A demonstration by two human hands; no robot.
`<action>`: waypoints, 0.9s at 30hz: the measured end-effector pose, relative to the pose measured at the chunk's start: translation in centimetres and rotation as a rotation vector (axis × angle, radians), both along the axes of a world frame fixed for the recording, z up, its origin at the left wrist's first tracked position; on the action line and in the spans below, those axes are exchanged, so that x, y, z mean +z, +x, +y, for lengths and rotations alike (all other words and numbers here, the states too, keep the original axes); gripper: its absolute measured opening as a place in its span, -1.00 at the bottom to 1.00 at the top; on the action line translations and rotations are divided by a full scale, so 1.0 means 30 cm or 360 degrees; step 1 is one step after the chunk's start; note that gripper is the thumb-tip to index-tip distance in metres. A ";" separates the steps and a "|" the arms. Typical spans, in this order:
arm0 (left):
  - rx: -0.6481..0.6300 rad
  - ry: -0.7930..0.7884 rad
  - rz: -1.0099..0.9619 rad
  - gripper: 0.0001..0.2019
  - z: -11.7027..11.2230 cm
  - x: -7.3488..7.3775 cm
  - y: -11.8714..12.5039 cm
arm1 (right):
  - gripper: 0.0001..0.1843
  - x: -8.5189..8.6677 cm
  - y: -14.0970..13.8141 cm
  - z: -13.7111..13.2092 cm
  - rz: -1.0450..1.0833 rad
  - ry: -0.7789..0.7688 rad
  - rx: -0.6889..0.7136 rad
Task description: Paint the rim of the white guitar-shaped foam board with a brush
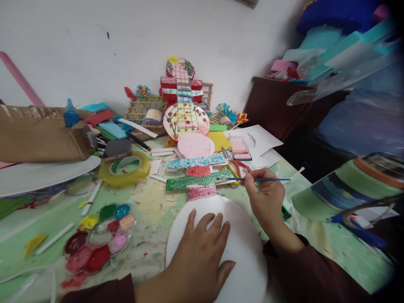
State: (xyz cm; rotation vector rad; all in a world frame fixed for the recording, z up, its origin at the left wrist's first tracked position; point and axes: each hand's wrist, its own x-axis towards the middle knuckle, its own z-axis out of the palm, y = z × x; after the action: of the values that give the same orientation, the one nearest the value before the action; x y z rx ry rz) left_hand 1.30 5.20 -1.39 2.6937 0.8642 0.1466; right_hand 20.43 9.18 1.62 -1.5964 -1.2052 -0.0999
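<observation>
My left hand (202, 252) lies flat with fingers spread on a white round disc (246, 248) at the near end of a paper craft. My right hand (265, 195) pinches a thin blue paintbrush (255, 179), its tip touching a green painted strip (198, 181) of the craft. Beyond that strip come a red patch, a light blue strip (195, 161) and a pink round piece (194, 145). A round paint palette (99, 235) with red, pink, yellow, green and blue wells sits to the left of my left hand.
A roll of yellow tape (124, 168), a phone (116, 148) and a cardboard box (41, 132) lie at the left. A finished painted craft (184, 105) leans on the wall behind. Red-handled scissors (238, 168), white papers (261, 145) and a dark cabinet (274, 105) are right.
</observation>
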 end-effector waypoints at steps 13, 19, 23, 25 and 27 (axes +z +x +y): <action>-0.0002 0.0075 -0.0042 -0.39 0.003 -0.012 0.004 | -0.83 -0.063 -0.083 -0.004 0.0383 -0.0161 0.0671; -0.0001 0.0126 -0.0095 -0.37 0.001 -0.024 0.001 | -0.85 -0.086 -0.126 0.009 0.0443 -0.0222 0.0754; -0.0010 0.0131 -0.0104 -0.37 0.001 -0.021 0.001 | -0.87 -0.090 -0.134 0.013 0.0281 -0.0267 0.0675; -0.0009 0.0135 -0.0110 -0.38 0.001 -0.021 0.002 | -0.87 -0.090 -0.135 0.014 0.0247 -0.0277 0.0643; -0.0009 0.0142 -0.0116 -0.38 0.001 -0.022 0.003 | -0.87 -0.090 -0.135 0.015 0.0225 -0.0289 0.0623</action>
State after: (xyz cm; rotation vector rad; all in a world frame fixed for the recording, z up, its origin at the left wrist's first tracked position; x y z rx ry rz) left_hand 1.38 5.23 -2.04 2.7535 0.8472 0.2865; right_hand 16.39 9.62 -1.07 -1.4628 -1.4219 0.3764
